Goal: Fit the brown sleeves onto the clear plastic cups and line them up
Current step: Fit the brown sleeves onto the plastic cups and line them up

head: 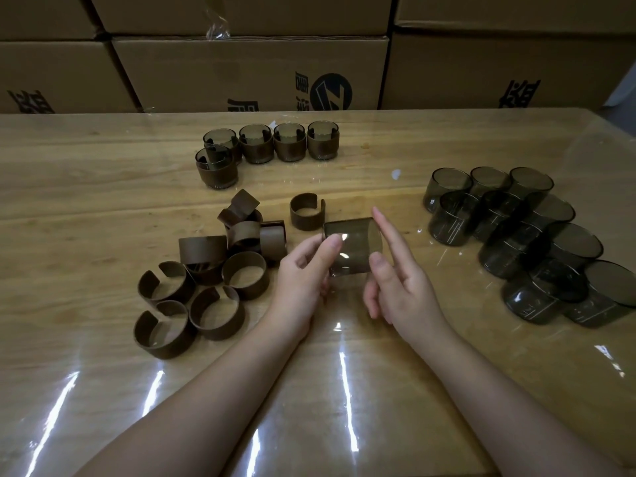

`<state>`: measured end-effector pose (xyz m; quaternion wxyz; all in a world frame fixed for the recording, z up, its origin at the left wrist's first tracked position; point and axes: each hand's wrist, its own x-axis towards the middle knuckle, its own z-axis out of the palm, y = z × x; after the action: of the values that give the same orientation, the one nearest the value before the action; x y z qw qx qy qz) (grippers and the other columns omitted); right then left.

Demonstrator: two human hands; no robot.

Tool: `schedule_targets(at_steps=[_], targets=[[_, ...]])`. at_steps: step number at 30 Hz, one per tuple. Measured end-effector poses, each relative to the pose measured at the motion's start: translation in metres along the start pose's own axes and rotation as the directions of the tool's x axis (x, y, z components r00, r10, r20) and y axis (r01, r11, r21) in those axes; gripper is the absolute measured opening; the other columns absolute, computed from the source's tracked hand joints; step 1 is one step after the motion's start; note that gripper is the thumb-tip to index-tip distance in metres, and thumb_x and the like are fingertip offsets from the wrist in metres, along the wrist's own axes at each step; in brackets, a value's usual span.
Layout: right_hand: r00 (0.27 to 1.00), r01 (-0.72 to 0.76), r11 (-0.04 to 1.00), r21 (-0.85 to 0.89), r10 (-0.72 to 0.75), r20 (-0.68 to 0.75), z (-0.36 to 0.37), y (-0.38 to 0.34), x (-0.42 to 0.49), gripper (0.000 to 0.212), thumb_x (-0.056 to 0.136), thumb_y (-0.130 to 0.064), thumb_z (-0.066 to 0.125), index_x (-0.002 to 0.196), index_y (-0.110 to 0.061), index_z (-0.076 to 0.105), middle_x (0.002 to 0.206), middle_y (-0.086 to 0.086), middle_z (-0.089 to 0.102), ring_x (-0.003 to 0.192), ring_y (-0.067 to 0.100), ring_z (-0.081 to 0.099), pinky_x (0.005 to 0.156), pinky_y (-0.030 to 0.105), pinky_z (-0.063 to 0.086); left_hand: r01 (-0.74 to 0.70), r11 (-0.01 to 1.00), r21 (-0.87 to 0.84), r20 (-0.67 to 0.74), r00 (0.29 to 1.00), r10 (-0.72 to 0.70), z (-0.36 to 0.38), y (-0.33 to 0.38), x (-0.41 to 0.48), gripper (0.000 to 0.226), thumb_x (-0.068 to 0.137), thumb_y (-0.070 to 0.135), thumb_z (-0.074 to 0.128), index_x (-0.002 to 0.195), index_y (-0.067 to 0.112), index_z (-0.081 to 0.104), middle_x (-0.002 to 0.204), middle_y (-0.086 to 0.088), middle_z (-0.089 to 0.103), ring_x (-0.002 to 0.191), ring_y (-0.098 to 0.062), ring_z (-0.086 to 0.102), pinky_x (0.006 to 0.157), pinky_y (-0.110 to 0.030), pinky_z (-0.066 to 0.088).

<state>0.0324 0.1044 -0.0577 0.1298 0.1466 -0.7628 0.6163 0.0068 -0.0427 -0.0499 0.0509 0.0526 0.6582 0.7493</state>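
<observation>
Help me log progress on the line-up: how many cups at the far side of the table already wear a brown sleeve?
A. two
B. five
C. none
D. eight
B: four sleeved cups stand in a row at the far side of the table, with a fifth just in front of the row's left end.

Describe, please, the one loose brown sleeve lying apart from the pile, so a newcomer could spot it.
Start from the heap of brown sleeves left of centre on the wooden table. Just right of it, beyond the held cup, the lone sleeve stands alone, touching no other sleeve.
</observation>
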Motion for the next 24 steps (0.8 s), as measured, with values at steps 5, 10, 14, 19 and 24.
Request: schedule_targets(at_steps=[5,10,14,19,24], targets=[[0.994,-0.096,0.995,0.038,0.095,0.048,-0.0008,-0.0028,0.0018,0.058,0.084,-0.069,0.04,0.138,-0.057,0.024,0.044,0.001,0.047,0.037,0.004,0.044,0.043,0.01,0.036,0.038,0.997,-0.061,0.029,0.999,-0.036,-0.0001,0.0037,-0.0025,0.054,0.066,0.063,0.058,0.098,0.02,0.068,0.084,-0.016,0.052,0.06,-0.013,0.044,0.052,-0.023,0.033],[0.986,-0.133,0.99,0.043,0.128,0.103,0.0003,-0.0037,0.0018,0.065,0.082,-0.068,0.041,0.141,-0.051,0.024,0.045,0.003,0.051,0.036,0.004,0.042,0.045,0.012,0.036,0.06,0.974,-0.219,0.002,0.998,-0.061,-0.0025,0.0029,-0.0003,0.05,0.08,0.058,0.051,0.099,0.015,0.067,0.077,-0.009,0.063,0.057,-0.011,0.052,0.048,-0.018,0.039],[0.986,-0.134,0.99,0.049,0.129,0.107,0.001,-0.0035,0.0016,0.061,0.081,-0.065,0.042,0.138,-0.051,0.026,0.046,0.005,0.054,0.036,0.003,0.043,0.046,0.01,0.035,0.036,0.959,-0.28,-0.001,0.999,-0.038,-0.0027,0.0008,0.0003,0.051,0.081,0.057,0.048,0.101,0.013,0.067,0.074,-0.006,0.067,0.056,-0.01,0.057,0.05,-0.016,0.043],[0.991,-0.112,0.993,0.045,0.108,0.076,0.0024,-0.0045,0.0013,0.057,0.082,-0.059,0.042,0.136,-0.049,0.028,0.048,0.006,0.056,0.037,0.002,0.045,0.049,0.009,0.036,0.019,0.954,-0.3,-0.033,0.999,-0.03,-0.0011,0.0031,0.0014,0.055,0.074,0.061,0.057,0.106,0.017,0.066,0.088,-0.004,0.074,0.067,-0.009,0.067,0.054,-0.013,0.046],[0.995,-0.096,0.993,0.064,0.093,0.038,0.0026,-0.0052,0.0013,0.058,0.085,-0.052,0.047,0.138,-0.042,0.028,0.047,0.004,0.055,0.037,0.001,0.046,0.05,0.006,0.036,0.004,0.974,-0.225,-0.065,0.998,-0.019,0.0007,0.0026,0.002,0.046,0.076,0.055,0.06,0.106,0.02,0.064,0.1,-0.001,0.074,0.076,-0.011,0.07,0.058,-0.015,0.047]])
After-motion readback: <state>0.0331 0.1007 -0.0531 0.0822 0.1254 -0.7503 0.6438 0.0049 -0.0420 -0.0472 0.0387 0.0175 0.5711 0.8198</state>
